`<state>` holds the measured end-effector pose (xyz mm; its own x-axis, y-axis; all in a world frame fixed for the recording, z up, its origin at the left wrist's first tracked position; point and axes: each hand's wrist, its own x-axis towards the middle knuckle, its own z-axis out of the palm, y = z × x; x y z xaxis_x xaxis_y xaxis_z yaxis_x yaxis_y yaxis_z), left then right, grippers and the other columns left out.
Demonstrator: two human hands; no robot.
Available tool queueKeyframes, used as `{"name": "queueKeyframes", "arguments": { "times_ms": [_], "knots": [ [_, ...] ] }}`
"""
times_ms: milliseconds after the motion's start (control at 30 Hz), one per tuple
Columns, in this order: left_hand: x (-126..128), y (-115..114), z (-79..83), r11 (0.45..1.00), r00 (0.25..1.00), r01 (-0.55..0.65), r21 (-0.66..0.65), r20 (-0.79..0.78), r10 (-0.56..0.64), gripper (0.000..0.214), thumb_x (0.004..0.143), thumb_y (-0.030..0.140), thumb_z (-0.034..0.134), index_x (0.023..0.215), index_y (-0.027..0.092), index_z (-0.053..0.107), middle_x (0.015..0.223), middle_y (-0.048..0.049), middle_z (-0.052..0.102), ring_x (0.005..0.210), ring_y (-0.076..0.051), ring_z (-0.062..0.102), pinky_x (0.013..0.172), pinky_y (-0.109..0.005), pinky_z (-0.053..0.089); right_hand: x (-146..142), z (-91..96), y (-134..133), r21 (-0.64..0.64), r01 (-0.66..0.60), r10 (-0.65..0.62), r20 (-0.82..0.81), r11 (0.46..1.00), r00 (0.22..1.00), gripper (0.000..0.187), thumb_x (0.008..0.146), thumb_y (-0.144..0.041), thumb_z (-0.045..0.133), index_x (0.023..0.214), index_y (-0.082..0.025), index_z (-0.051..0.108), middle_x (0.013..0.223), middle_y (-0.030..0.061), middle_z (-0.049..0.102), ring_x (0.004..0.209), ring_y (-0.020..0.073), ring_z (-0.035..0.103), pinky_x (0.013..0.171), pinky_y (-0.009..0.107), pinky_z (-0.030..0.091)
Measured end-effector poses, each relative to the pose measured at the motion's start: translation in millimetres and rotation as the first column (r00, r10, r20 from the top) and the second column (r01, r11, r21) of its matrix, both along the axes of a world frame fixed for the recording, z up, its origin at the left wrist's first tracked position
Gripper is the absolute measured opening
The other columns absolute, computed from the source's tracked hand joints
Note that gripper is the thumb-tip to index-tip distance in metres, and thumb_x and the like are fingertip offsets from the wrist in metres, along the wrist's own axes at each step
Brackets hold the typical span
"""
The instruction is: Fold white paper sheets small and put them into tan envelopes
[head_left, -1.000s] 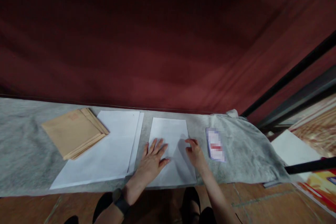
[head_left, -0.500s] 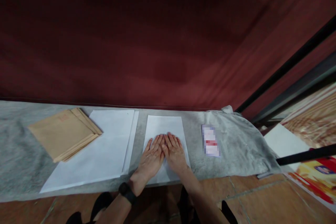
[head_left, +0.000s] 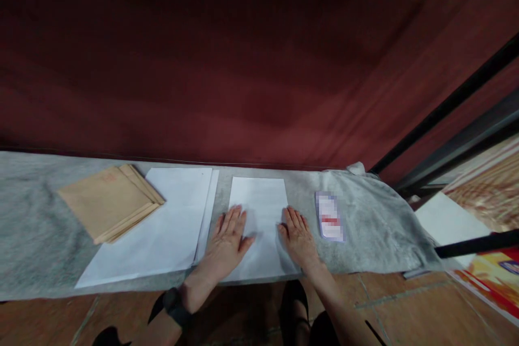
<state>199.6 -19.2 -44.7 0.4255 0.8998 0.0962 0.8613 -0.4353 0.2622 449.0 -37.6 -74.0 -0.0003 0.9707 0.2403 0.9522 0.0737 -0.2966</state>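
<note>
A white sheet of paper [head_left: 261, 200], narrow and flat, lies on a grey cloth in front of me. My left hand [head_left: 229, 235] rests on its left side, fingers stretched and thumb pointing inward over the paper. On the right edge lies my right hand [head_left: 298, 235], fingers extended, partly on the sheet and partly on the cloth. Neither hand grips anything. Left of the sheet is a stack of larger white paper [head_left: 170, 227], with several brown envelopes [head_left: 111, 200] overlapping its corner. A small pale packet [head_left: 330, 219], its print blurred, lies right of my right hand.
The grey cloth [head_left: 365, 227] covers a long narrow surface against a dark red curtain-like backdrop [head_left: 251, 75]. Black bars [head_left: 478, 243] cross at the right, near a white board [head_left: 450, 221] and a red-and-yellow package [head_left: 494, 275]. Brown floor tiles [head_left: 405, 303] show below the front edge.
My hands, which lay together at the middle of the sheet, have slid apart, the left one to the left edge and the right one to the right edge. The view has shifted slightly.
</note>
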Motion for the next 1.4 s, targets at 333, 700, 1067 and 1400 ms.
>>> {"name": "queueKeyframes", "arguments": {
  "times_ms": [333,700,1067,1400],
  "knots": [
    [-19.5,-31.2,24.3,0.906,0.933,0.356,-0.229,0.043,-0.356,0.078,0.083,0.019,0.063,0.155,0.032,0.035,0.166,-0.0035,0.029,0.153,-0.024,0.025,0.126,-0.055,0.013,36.5,15.5,-11.2,-0.114,-0.241,0.235,-0.063,0.964,0.970,0.055,0.097,-0.010,0.038,0.150,-0.018,0.046,0.156,0.0136,0.046,0.145,0.0241,0.042,0.120,0.051,0.038],
    [-46.1,-2.8,48.1,0.889,0.849,0.251,-0.383,0.528,-0.012,0.026,0.092,0.033,0.055,0.097,0.022,0.078,0.110,-0.0053,0.078,0.101,-0.021,0.071,0.091,-0.029,0.055,54.6,56.7,-23.7,-0.345,-0.417,0.236,-0.461,0.841,0.856,0.068,0.077,-0.005,0.053,0.139,-0.032,0.060,0.155,0.0008,0.049,0.146,0.0205,0.041,0.124,0.045,0.030],
    [-54.4,21.7,22.9,0.891,0.765,0.077,-0.448,0.600,0.235,0.044,0.072,0.031,0.068,0.114,0.019,0.074,0.121,-0.0099,0.074,0.112,-0.027,0.068,0.099,-0.037,0.051,39.0,48.7,-7.0,-0.283,-0.265,0.036,-0.618,0.922,0.785,0.036,0.092,-0.043,0.057,0.110,-0.019,0.077,0.110,0.0099,0.078,0.107,0.0293,0.071,0.097,0.044,0.053],
    [-46.8,35.5,14.3,0.865,0.785,-0.120,-0.487,0.487,0.383,0.035,0.075,0.048,0.059,0.083,0.017,0.074,0.075,-0.0038,0.073,0.076,-0.024,0.067,0.070,-0.030,0.050,27.9,45.1,18.0,-0.232,-0.171,-0.019,-0.642,0.958,0.767,0.039,0.087,-0.047,0.056,0.099,-0.016,0.076,0.099,0.0121,0.079,0.094,0.0286,0.072,0.085,0.040,0.055]
  ]
}}
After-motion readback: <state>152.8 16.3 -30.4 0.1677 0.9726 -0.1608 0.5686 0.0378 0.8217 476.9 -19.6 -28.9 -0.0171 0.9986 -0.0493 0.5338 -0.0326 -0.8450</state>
